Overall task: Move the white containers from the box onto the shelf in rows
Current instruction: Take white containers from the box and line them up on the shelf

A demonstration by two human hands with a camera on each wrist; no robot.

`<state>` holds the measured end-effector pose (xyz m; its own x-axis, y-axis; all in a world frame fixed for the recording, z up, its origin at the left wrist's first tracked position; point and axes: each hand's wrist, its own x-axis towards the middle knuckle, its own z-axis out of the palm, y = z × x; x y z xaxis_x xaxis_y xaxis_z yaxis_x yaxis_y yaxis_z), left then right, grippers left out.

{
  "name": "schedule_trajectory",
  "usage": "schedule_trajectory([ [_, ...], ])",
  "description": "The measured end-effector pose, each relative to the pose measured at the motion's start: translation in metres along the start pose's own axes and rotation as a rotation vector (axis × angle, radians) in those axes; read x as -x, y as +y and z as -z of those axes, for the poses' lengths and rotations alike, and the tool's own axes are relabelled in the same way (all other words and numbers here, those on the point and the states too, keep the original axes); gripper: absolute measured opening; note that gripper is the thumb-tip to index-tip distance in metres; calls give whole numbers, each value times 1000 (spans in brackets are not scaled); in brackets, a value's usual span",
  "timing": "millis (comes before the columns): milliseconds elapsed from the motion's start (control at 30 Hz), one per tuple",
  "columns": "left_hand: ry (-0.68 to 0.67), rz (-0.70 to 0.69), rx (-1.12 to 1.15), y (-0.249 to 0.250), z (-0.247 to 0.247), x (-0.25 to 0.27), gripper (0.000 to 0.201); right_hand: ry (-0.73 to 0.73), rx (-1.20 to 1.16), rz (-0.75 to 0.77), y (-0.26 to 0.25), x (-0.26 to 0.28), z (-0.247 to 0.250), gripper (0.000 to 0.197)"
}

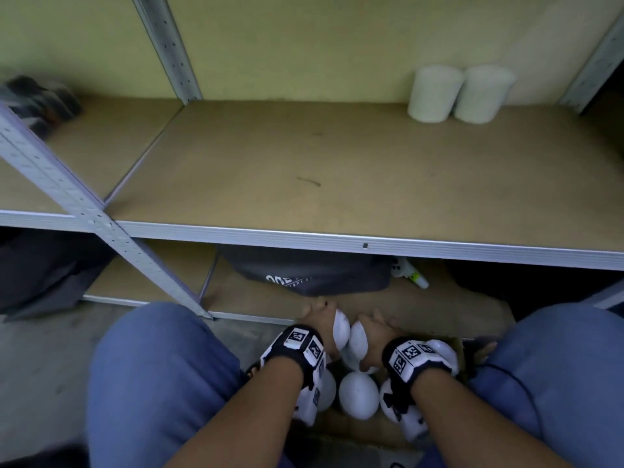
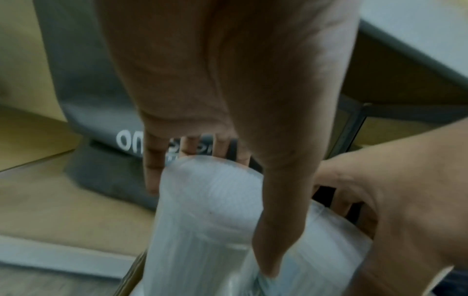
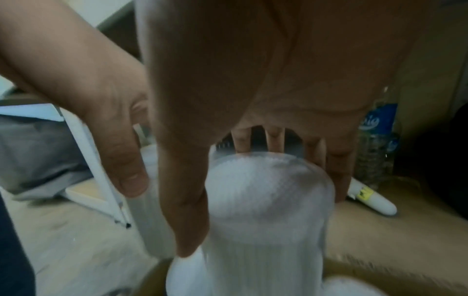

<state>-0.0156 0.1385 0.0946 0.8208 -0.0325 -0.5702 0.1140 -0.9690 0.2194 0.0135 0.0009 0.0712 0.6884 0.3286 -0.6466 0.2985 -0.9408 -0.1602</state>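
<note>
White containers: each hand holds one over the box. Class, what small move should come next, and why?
Probably lift both clear of the box and carry them up to the shelf. The left hand and right hand each already have a grip round a white container, and two containers on the shelf stand at the back right, so the row continues to their left.

1. Right hand (image 3: 266, 80) wraps a white container (image 3: 266, 200): thumb on its left side, fingers (image 3: 339, 170) behind the far rim.
2. Left hand (image 3: 88, 90) at left, grips a second white container (image 3: 149, 220) just beside the first.
3. More white container tops at bottom edge, blurred.
4. White tube with yellow label (image 3: 372, 202) lies at right; water bottle (image 3: 377, 144) behind it.
</note>
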Motion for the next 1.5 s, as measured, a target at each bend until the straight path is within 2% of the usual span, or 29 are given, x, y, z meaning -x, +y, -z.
schedule_trajectory([
  [67, 2, 9, 47, -1, 17, 13, 78, 9, 2, 36, -3, 9, 17, 95],
  [133, 42, -23, 46, -1, 35, 27, 88, 22, 11, 71, -3, 17, 33, 96],
  [433, 109, -136, -33, 16, 127, 89, 88, 215, -34, 149, -4, 116, 120, 93],
  [533, 188, -205, -24, 24, 154, 108, 84, 264, -18, 183, -2, 145, 148, 93],
  [700, 350, -264, 59, 32, 193, 136, 84, 449, -55, 229, 4, 182, 193, 86],
  [767, 412, -276, 101, 35, 206, 144, 86, 510, -95, 243, 4, 191, 207, 92],
  [900, 498, -269, 119, 38, 227, 144, 89, 587, -124, 250, 3, 193, 229, 95],
  [1133, 596, -257, 180, 35, 251, 119, 79, 707, -252, 260, 7, 164, 248, 76],
  [1300, 600, -220, 223, 32, 248, 92, 78, 710, -313, 238, 11, 134, 243, 73],
  [1500, 539, -170, 262, 24, 228, 71, 74, 654, -320, 207, 17, 111, 227, 70],
])
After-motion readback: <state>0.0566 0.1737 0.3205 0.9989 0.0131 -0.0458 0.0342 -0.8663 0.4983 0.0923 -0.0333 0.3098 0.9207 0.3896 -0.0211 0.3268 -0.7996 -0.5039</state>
